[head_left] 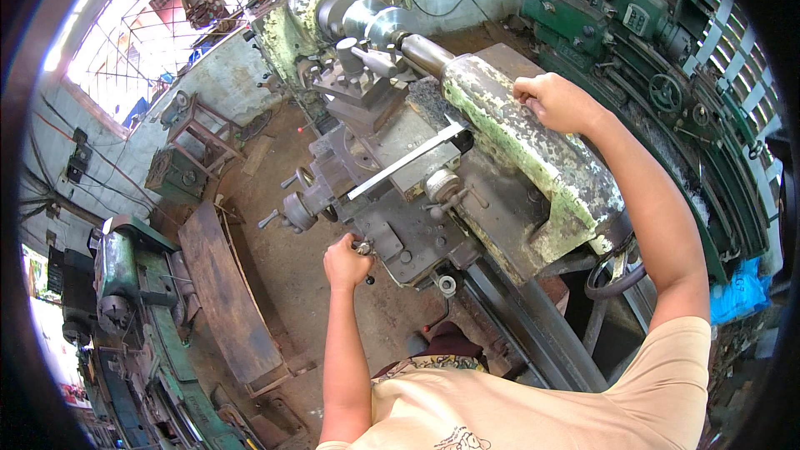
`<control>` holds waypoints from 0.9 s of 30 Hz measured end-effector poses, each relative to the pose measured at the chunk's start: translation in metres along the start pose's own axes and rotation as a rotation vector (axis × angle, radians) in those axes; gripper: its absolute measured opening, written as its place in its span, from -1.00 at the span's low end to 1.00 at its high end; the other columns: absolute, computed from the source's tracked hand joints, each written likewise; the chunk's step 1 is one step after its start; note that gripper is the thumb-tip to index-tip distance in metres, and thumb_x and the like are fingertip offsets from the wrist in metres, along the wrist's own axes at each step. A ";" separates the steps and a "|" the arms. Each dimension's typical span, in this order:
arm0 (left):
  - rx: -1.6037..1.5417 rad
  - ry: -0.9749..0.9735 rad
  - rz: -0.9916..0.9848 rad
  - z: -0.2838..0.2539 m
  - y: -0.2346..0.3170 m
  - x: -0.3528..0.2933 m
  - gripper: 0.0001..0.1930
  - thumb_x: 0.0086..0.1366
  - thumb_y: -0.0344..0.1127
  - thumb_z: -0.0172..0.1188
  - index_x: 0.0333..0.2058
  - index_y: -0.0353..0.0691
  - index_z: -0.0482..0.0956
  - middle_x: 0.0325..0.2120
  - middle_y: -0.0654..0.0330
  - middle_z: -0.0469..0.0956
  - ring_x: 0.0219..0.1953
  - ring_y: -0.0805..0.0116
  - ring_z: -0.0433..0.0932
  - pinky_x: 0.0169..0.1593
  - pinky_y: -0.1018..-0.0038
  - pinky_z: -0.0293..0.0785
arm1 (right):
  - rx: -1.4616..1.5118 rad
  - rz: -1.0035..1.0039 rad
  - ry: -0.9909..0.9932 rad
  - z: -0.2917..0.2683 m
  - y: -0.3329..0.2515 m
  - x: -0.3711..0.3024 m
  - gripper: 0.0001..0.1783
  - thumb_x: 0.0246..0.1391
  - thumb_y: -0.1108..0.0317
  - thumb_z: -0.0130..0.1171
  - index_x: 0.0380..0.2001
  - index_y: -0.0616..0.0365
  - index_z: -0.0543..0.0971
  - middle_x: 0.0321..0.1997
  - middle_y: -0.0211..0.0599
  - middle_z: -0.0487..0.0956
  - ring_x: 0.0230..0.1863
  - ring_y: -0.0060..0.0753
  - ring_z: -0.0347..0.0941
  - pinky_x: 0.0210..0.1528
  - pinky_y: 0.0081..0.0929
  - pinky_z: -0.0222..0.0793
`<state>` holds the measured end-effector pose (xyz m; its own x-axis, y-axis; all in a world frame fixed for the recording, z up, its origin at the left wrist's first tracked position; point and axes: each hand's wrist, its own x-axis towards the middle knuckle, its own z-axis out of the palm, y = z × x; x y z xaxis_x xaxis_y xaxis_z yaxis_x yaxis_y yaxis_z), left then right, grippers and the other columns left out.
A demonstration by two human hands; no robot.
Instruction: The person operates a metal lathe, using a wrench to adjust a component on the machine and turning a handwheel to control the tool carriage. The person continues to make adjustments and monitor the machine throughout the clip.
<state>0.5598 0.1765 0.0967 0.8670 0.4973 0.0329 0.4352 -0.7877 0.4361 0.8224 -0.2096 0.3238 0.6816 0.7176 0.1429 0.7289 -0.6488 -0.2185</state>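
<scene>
"At the tailstock?"
"The right hand, curled; whether it holds anything, I can't tell."
"Left of the tailstock?"
"The left hand, closed round a handle, mostly hidden."

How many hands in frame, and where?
2: left hand closed around a metal handle, right hand on the pale, peeling tailstock. No others show.

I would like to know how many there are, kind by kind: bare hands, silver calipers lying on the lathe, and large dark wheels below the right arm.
Hands: 2 (left hand, right hand)
Silver caliper: 1
Large dark wheel: 1
Total: 4
</scene>
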 end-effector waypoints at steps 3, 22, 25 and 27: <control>0.001 -0.007 -0.004 0.000 0.001 0.000 -0.45 -0.22 -0.19 0.60 -0.14 -0.14 0.77 -0.27 -0.01 0.77 -0.17 -0.06 0.75 -0.04 0.14 0.66 | -0.012 -0.025 -0.002 0.002 0.000 0.001 -0.78 0.15 0.58 0.16 -0.12 0.25 0.59 -0.19 0.01 0.71 -0.07 0.14 0.65 0.00 -0.08 0.53; 0.022 -0.016 -0.022 -0.001 0.003 -0.001 -0.43 -0.22 -0.20 0.61 -0.11 -0.14 0.77 -0.25 0.00 0.78 -0.15 -0.02 0.76 -0.02 0.16 0.66 | 0.005 -0.030 0.010 0.004 0.001 0.001 -0.75 0.07 0.57 0.13 -0.15 0.27 0.61 -0.24 0.15 0.69 -0.14 0.23 0.64 -0.07 0.01 0.51; 0.009 -0.014 -0.017 -0.001 0.002 0.000 -0.44 -0.22 -0.20 0.60 -0.12 -0.13 0.78 -0.25 0.00 0.78 -0.16 -0.02 0.76 -0.02 0.17 0.66 | 0.032 -0.009 0.018 0.004 0.002 0.000 -0.73 0.03 0.61 0.10 -0.17 0.27 0.61 -0.25 0.11 0.70 -0.15 0.20 0.65 -0.09 -0.01 0.51; -0.008 -0.007 -0.012 0.000 0.001 0.000 -0.44 -0.22 -0.21 0.60 -0.12 -0.12 0.78 -0.26 0.00 0.78 -0.17 -0.02 0.76 -0.03 0.16 0.66 | 0.029 0.005 0.018 0.003 0.001 0.000 -0.71 0.02 0.62 0.08 -0.15 0.26 0.61 -0.24 0.08 0.71 -0.14 0.17 0.66 -0.08 -0.02 0.52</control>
<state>0.5602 0.1754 0.0977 0.8632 0.5044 0.0216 0.4438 -0.7786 0.4436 0.8232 -0.2099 0.3210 0.6867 0.7094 0.1590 0.7233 -0.6449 -0.2468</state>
